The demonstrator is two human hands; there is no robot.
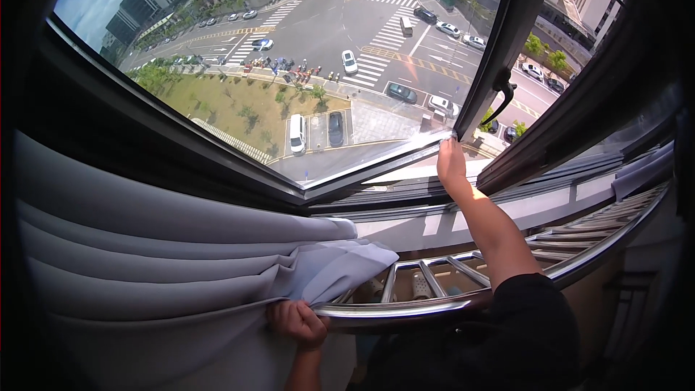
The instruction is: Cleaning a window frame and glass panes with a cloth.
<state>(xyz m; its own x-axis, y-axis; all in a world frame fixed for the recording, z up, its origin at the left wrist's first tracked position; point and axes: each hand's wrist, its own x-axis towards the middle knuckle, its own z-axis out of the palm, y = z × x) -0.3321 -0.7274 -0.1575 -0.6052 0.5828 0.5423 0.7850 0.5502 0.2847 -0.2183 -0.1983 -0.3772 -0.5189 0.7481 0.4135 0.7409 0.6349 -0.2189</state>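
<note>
A window sash (pixel 380 165) with a dark frame is swung open outwards above a street. At its lower right corner is my right hand (pixel 452 162), arm stretched out and fingers curled at the frame's edge. Whether something small is pinched in those fingers is hidden. My left hand (pixel 298 325) is closed around the polished metal railing (pixel 391 312), close to where a grey curtain (pixel 179 271) drapes over it. A black window handle (pixel 502 100) sits on the sash upright, above and right of my right hand.
Between railing and window runs a pale sill (pixel 402 231) in sun and shade. A perforated clog (pixel 421 285) shows behind the rail bars. Far below lies a road junction (pixel 320 27) with cars and parked two-wheelers. The fixed window frame (pixel 543 136) stands right of my arm.
</note>
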